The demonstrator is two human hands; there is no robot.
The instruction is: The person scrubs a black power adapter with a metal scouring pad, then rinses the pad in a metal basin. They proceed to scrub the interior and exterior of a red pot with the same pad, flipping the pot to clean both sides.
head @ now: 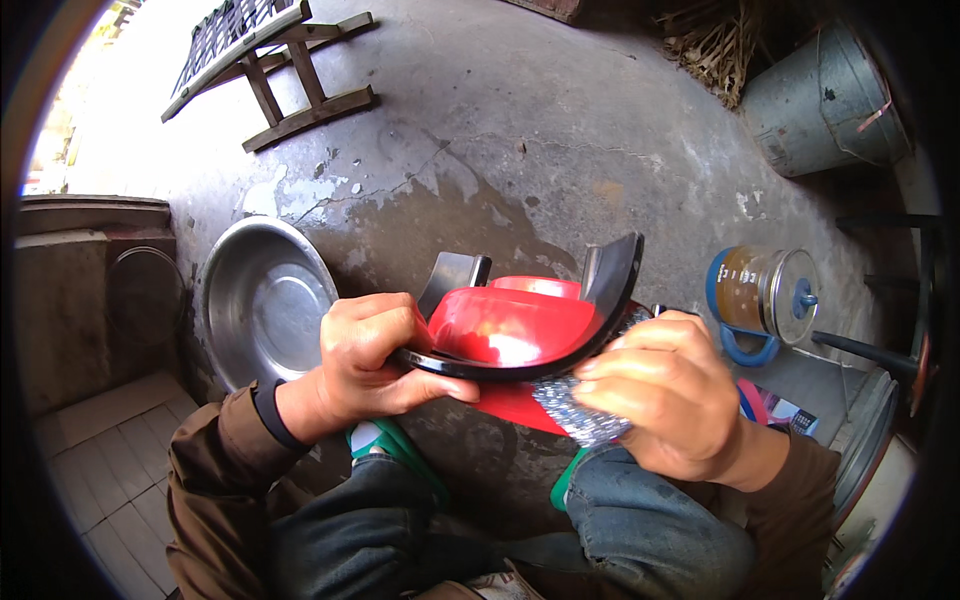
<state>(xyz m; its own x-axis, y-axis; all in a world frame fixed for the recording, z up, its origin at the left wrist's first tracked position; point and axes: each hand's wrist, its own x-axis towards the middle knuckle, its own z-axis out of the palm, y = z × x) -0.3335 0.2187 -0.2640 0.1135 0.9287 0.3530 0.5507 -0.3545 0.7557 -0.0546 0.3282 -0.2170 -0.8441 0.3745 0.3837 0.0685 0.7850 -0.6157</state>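
A red plastic part (495, 322) with a glossy black rim and two upright curved black pieces is held tilted above my knees; I cannot tell what appliance it belongs to. My left hand (371, 352) grips its black rim at the left, thumb underneath. With bent fingers, my right hand (671, 397) presses a silvery mesh scouring cloth (581, 416) against the right side of the rim and underside. Part of the cloth shows above the rim too. The underside of the red part is mostly hidden.
A metal basin (234, 315) stands on the wet concrete floor (420, 217) at left. Rightward are a lidded glass jug (750, 292) with brown liquid and a blue handle, and a metal bucket (817, 105). A wooden stool (300, 75) with woven seat is farther off.
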